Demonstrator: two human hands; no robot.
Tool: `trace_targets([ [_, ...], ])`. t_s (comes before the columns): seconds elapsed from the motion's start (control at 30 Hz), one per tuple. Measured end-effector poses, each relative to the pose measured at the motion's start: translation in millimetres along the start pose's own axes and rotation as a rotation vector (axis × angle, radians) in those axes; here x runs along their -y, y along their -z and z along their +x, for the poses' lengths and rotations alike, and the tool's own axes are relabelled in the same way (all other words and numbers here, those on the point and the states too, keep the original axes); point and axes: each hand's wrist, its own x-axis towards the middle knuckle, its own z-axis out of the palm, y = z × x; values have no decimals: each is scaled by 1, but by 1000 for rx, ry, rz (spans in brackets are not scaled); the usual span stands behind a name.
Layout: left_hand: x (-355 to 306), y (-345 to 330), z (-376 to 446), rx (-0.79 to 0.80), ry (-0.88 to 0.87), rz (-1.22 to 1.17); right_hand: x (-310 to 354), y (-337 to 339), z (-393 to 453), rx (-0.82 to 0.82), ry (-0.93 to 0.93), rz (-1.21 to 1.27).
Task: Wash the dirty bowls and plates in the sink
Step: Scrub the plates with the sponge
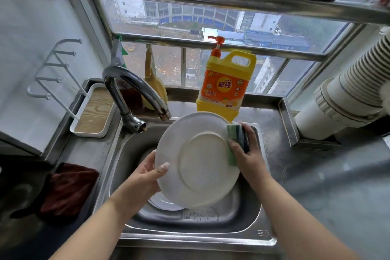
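Observation:
A large white plate (196, 160) is held tilted above the steel sink (211, 228), its underside with the round foot ring facing me. My left hand (145, 175) grips its left rim, thumb on the near face and fingers behind. My right hand (244, 154) holds a green and dark blue sponge (234, 137) against the plate's right rim. Under the plate, another white dish (164, 203) lies in the basin, mostly hidden.
A curved steel tap (135, 91) stands at the sink's back left. A yellow detergent bottle (225, 84) with a red pump sits on the window ledge behind. A white tray (95, 112) is at left, a dark red cloth (69, 190) on the left counter, white pipes (341, 99) at right.

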Motion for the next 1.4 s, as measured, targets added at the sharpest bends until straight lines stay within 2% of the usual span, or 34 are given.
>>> trace_targets([
  [0.17, -28, -8, 21, -3, 42, 199, 25, 12, 10, 212, 357, -419],
  [0.23, -35, -17, 29, -3, 1, 271, 33, 9, 11, 242, 421, -531],
  [0.3, -35, -24, 36, -46, -70, 269, 36, 2, 10, 174, 386, -533],
  [0.43, -21, -44, 40, -172, -144, 194, 46, -35, -8, 10, 162, -509],
  [0.53, -12, -52, 37, -181, -178, 101, 56, -61, -26, 9, 332, -638],
  [0.6, -11, -53, 34, -211, -191, 73, 55, -60, -21, 10, 380, -666],
  [0.67, -11, -52, 31, -276, -204, 82, 50, -48, -5, -11, 281, -622],
  [0.77, -13, -51, 27, -336, -220, 85, 38, -25, 17, -46, -25, -517],
  [0.8, -12, -50, 27, -339, -221, 92, 36, -22, 18, -61, -75, -522],
  [0.87, -12, -48, 26, -338, -225, 117, 37, -28, 9, -67, -53, -559],
  [1.03, -8, -51, 25, -293, -208, 146, 53, -71, -25, 32, 366, -676],
  [1.1, -9, -49, 23, -319, -203, 118, 48, -65, -12, 17, 311, -651],
  [1.2, -13, -42, 19, -349, -223, 95, 28, -34, 14, -43, -63, -485],
  [1.27, -16, -41, 19, -335, -238, 105, 23, -27, 12, -78, -176, -472],
  [1.33, -17, -42, 22, -324, -247, 162, 33, -40, -1, -53, -100, -466],
  [1.4, -16, -44, 24, -314, -235, 209, 50, -61, -16, 2, 101, -504],
])
